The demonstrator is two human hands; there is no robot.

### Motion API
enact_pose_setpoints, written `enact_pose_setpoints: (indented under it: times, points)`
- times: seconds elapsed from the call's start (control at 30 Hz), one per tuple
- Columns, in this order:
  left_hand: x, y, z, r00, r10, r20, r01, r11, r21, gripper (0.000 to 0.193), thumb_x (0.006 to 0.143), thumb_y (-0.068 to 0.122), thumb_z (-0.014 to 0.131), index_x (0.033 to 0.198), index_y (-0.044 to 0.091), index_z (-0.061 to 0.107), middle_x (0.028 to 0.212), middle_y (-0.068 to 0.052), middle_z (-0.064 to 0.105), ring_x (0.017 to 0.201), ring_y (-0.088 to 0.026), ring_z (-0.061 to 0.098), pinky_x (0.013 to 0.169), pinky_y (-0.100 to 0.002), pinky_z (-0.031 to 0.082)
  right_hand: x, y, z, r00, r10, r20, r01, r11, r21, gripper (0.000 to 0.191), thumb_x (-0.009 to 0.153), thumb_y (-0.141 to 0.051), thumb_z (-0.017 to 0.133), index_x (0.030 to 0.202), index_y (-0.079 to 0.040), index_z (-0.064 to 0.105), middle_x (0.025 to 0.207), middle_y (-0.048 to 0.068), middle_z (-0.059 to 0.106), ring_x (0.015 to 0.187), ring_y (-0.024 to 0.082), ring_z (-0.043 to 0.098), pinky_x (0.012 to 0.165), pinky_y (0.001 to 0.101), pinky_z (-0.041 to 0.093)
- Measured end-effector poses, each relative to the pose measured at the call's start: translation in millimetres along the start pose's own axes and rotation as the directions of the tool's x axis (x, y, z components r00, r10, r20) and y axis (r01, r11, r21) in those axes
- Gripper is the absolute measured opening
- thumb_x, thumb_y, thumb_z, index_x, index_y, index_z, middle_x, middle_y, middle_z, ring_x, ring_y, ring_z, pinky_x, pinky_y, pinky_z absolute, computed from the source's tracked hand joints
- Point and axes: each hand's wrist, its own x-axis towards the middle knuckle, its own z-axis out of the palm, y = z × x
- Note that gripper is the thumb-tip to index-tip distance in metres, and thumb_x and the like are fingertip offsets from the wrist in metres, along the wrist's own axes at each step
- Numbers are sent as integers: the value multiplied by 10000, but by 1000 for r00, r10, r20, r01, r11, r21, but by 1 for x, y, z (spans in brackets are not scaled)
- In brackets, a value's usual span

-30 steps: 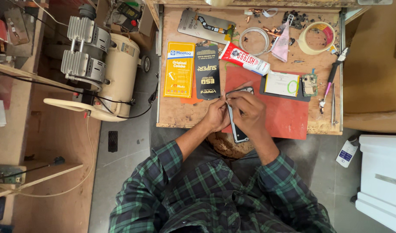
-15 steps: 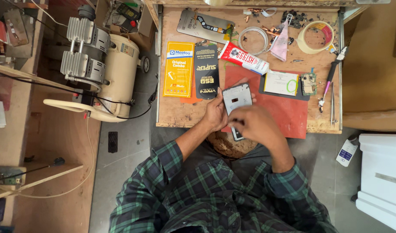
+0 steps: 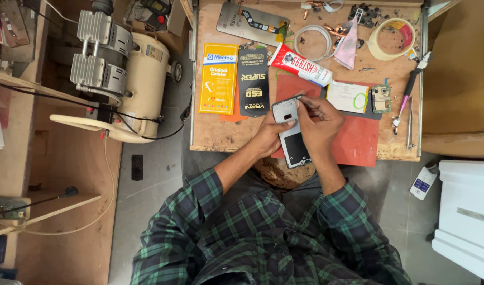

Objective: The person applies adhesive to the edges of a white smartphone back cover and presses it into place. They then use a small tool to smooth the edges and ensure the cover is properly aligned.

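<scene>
Fingers of the right hand (image 3: 320, 122) pinch a thin tool at the top of the opened phone (image 3: 289, 132), gripped by the left hand (image 3: 268, 138) mid-frame; circuit board (image 3: 381, 99) lies out, so reassembly remains.

We cannot see the middle of the phone frame (image 3: 289, 132), covered by the left hand (image 3: 268, 138) and right hand (image 3: 320, 126) (whatever the right fingertips pinch is too small to tell). The white cabinet (image 3: 463, 216) runs off-frame.
</scene>
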Motion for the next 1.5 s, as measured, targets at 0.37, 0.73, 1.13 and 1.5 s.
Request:
enact_pose_setpoints:
  times: [0.37,0.73,1.13,1.5]
  points:
    - [-4,7,14,1000,6,-2,-5,999,45,600,944,-156,593,1509,-10,451,1423,-131,589,1297,-203,611,1085,-356,536,0,-9,3,986,-165,-3,163,978,-127,111,924,67,788,1015,44,730,1029,128,770,808,111,713,661,232,559]
    - [-5,-1,16,993,111,51,-118,976,181,752,926,-199,565,1616,26,372,1476,-104,571,1328,-165,566,1145,-326,459,3,-20,-1,980,-198,-21,188,952,-242,94,913,66,790,965,41,716,977,122,756,765,144,710,665,270,561]
    - [-8,9,34,988,128,90,-146,960,240,805,921,-185,587,1646,42,319,1564,-74,502,1403,-141,494,1192,-305,414,-1,-15,3,971,-239,5,237,959,-157,117,921,90,760,985,43,675,1005,121,731,808,115,694,670,250,568]
    - [-14,14,36,993,85,80,-102,966,239,782,932,-160,616,1640,34,348,1535,-93,542,1362,-139,530,1162,-305,433,-2,-4,-2,985,-140,-98,137,990,-34,117,973,116,721,1034,70,632,1056,113,702,833,73,672,636,205,549]
